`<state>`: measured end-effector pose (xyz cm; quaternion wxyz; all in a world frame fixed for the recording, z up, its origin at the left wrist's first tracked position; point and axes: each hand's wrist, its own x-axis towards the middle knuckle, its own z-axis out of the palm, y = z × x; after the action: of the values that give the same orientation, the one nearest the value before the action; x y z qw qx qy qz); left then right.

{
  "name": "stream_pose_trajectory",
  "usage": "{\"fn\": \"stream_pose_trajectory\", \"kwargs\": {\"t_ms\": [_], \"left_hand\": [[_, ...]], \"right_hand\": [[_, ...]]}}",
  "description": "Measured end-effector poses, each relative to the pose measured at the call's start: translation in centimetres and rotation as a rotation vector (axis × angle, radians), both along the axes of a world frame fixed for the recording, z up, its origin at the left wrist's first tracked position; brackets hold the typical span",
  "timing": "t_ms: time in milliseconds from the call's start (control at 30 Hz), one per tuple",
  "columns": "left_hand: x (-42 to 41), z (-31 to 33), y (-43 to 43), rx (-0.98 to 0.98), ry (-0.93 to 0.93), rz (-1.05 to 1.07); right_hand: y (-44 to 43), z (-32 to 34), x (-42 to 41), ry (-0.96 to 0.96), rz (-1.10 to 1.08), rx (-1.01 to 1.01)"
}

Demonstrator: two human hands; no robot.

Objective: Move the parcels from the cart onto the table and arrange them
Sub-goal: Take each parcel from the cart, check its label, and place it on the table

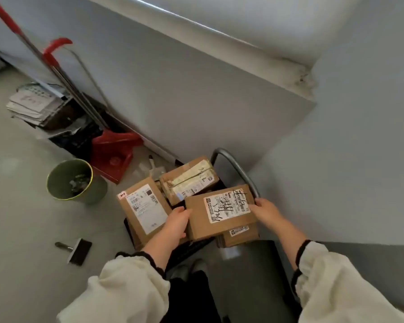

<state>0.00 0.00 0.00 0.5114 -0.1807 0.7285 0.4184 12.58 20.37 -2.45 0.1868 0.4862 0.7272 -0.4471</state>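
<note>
Lifting one parcel off the cart [187, 250]. A left parcel [142, 210] lies flat along the cart's left edge. My left hand [176, 223] curls its fingers over the left side of the held parcel [219, 215]. A far parcel [188, 179] lies at the far edge. The held parcel is over the near right corner, above a lower parcel [239, 236]. My right hand [267, 212] wraps the held parcel's right side, beside the handle [236, 166]. I judge it best to press evenly, rise level and clear the handle before turning.
</note>
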Motion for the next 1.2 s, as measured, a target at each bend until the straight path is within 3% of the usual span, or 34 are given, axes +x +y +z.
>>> {"fn": "stream_pose_trajectory", "kwargs": {"t_ms": [167,367,567,767,900,1033,1200], "left_hand": [[-0.4,-0.5,1.1,0.018,0.011,-0.026],[-0.4,1.1,1.3,0.045,0.046,-0.067],[-1.4,6.5,1.1,0.144,0.152,-0.136],[-4.3,17.1,1.9,0.306,0.411,-0.251],[-6.0,25.1,1.0,0.479,0.714,-0.301],[-7.4,29.5,-0.8,0.578,1.058,-0.205],[-7.8,29.8,-2.7,0.679,1.166,-0.104]], "right_hand": [[-0.5,-1.2,-0.5,-0.013,-0.118,-0.045],[-1.0,1.2,-0.2,-0.002,-0.123,0.049],[-1.4,9.1,0.4,0.054,-0.092,0.197],[-2.0,20.9,-0.1,0.127,-0.146,0.387],[-3.3,29.5,-1.3,0.385,-0.287,0.585],[-6.1,35.5,-1.3,0.704,-0.363,0.755],[-8.3,34.4,-1.4,0.888,-0.423,0.699]]}}
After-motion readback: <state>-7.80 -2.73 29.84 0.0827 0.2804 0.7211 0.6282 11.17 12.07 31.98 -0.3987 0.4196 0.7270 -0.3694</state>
